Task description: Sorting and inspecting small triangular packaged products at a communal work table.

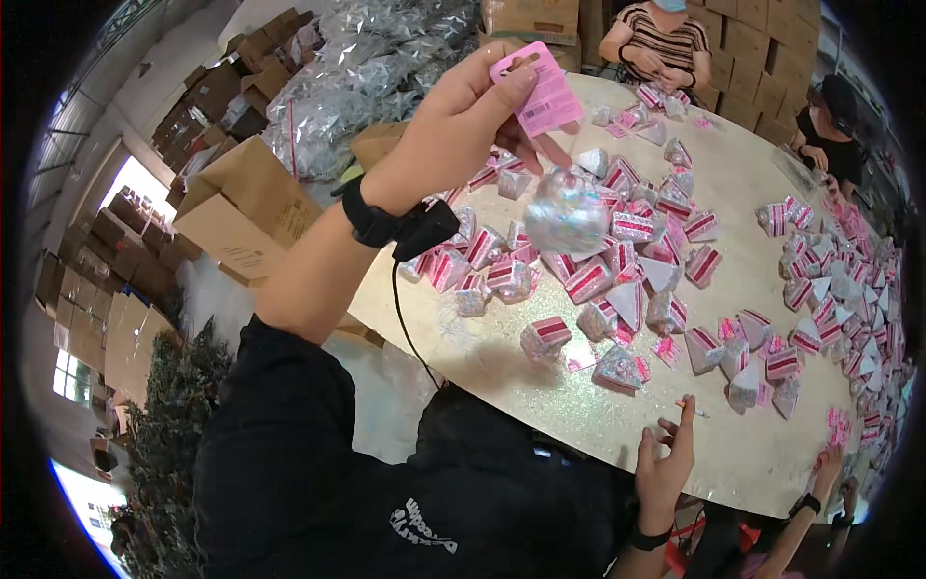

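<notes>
Flat pink cardboard hang tag [548, 104]: we're holding it up above a heap of pink-and-white wedge packs in shiny film [632, 228].
Left hand [473, 116]: pinching the tag narrowly, thumb across the front.
Rounded clear iridescent bundle [567, 214]: hanging just below the tag; we can't make out what's joining them.
Right hand [666, 471]: hovering by the near edge of the curved cream tabletop [743, 179], fingers loosely holding a thin white stick with an orange end [693, 409], cigarette-looking.
Slip risk: if the bundle starts swinging, we're maybe losing that small pinch or ripping the tag's hole.
Heat risk: if the stick's lit (can't tell), we're risking scorched film by letting it drift closer.
Tabletop: carrying packs right across, mostly jumbled.
Room: two co-workers [666, 43] [834, 135] are sitting opposite; an open brown cardboard box [236, 207], silvery plastic heap [371, 72] and stacked brown cartons [757, 68] are crowding around.
</notes>
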The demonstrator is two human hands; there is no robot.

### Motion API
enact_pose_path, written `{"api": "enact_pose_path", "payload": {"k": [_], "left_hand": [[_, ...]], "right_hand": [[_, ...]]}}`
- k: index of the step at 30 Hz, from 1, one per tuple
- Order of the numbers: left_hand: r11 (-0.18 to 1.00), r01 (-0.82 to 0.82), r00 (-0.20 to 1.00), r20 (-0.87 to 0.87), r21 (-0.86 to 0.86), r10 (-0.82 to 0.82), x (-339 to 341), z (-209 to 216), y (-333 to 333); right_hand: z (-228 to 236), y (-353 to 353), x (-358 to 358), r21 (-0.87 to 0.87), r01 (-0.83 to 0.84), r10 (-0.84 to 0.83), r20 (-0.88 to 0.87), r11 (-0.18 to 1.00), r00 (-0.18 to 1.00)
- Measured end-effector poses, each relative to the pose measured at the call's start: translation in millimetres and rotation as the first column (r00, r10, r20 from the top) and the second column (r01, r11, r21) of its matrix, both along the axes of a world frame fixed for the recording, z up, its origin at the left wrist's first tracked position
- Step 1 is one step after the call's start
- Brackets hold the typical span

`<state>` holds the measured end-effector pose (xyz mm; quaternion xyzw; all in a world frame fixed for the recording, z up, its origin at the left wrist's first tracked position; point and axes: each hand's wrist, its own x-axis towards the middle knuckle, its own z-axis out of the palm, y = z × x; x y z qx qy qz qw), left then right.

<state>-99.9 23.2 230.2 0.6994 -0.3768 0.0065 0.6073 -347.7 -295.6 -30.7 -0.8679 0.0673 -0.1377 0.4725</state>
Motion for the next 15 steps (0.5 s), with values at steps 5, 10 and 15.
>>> {"api": "enact_pose_path", "payload": {"k": [5,10,15], "left_hand": [[0.997,0.064,0.998,-0.019,-0.038,-0.065,-16,-4,0],[0.982,0.162,0.986,-0.020,-0.093,-0.165,-18,-4,1],[0.969,0.202,0.975,-0.066,-0.139,-0.212,-21,1,3]], "right_hand": [[1,0,-6,-0.013,0.010,-0.010,0.007,1.000,1.000],[0,1,-12,-0.017,0.024,-0.024,-0.012,1.000,1.000],[3,3,-15,-0.034,0.035,-0.035,-0.005,0.999,0.999]]}}
